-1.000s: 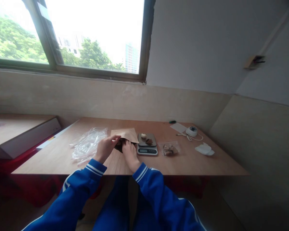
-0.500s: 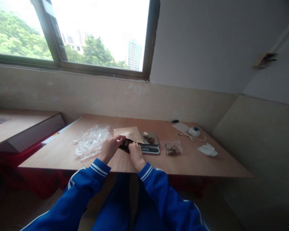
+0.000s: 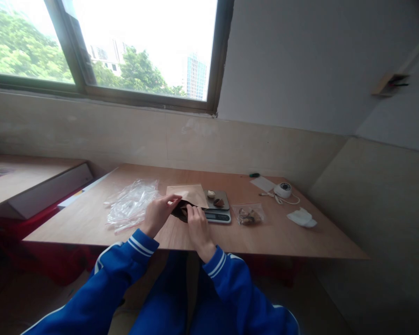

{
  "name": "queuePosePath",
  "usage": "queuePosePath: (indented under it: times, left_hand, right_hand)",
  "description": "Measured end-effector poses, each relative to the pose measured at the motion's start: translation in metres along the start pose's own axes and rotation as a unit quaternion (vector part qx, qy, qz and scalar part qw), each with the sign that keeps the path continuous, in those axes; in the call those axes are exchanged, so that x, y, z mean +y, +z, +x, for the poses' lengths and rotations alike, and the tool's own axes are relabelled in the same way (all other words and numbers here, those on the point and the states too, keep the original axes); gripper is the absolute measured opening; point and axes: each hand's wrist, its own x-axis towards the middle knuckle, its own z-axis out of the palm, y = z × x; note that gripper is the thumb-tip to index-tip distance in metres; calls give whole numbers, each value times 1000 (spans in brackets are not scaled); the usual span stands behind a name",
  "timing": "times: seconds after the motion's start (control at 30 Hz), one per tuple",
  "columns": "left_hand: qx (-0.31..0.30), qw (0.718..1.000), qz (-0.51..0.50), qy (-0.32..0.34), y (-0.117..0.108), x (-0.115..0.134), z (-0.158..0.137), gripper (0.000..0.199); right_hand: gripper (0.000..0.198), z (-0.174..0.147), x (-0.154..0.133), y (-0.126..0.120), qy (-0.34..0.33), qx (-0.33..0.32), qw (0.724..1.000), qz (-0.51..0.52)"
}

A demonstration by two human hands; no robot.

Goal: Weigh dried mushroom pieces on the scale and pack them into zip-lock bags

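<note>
A brown paper bag lies on the table with its dark mouth gaping towards me. My left hand pinches the rim of that mouth at the left. At the near right side of the opening, my right hand has its fingers curled over the bag's edge; their tips are partly hidden. Just right of the bag sits a kitchen scale, partly covered by it. On its plate rest a pale round piece and a brown piece, which look like dried mushrooms.
Clear plastic bags are heaped at the left. A zip bag of brownish pieces lies right of the scale. Further right are a white round device with a cable, a crumpled tissue, a white sheet and a green-handled tool.
My right hand has drawn back slightly towards me and to the right, showing more of the bag's dark mouth. The left hand keeps its pinch on the rim.
</note>
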Motion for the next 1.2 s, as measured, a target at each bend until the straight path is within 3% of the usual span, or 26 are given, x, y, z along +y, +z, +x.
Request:
queuePosePath:
  times: [0.2, 0.33, 0.53, 0.63, 0.73, 0.83, 0.93, 1.07, 1.2]
  left_hand:
    - [-5, 1000, 9, -3, 0, -2, 1, 25]
    - [-7, 1000, 4, -8, 1, 1, 3, 27]
    - [10, 1000, -5, -16, 2, 0, 6, 25]
    - [22, 1000, -9, -19, 2, -5, 8, 25]
    - [27, 999, -10, -19, 4, -8, 7, 27]
    - [11, 1000, -18, -16, 6, -9, 4, 27]
    - [0, 999, -31, -19, 7, -10, 0, 27]
    - [0, 999, -35, -26, 4, -14, -5, 27]
    - [1, 999, -33, -28, 2, -16, -6, 26]
  right_hand:
    - [34, -8, 16, 5, -31, 76, 990, 114]
    - [31, -13, 17, -8, -55, 115, 972, 198]
    - [19, -12, 24, -39, 60, 232, 894, 379]
    - [23, -3, 55, -44, 133, 292, 856, 405]
    - [27, 14, 105, -32, 190, 326, 837, 396]
    - [30, 34, 154, -7, 243, 281, 851, 370]
    - [28, 53, 185, 19, 271, 231, 869, 344]
    - [24, 70, 197, 39, 255, 179, 886, 343]
    - [24, 76, 194, 36, 231, 161, 898, 337]
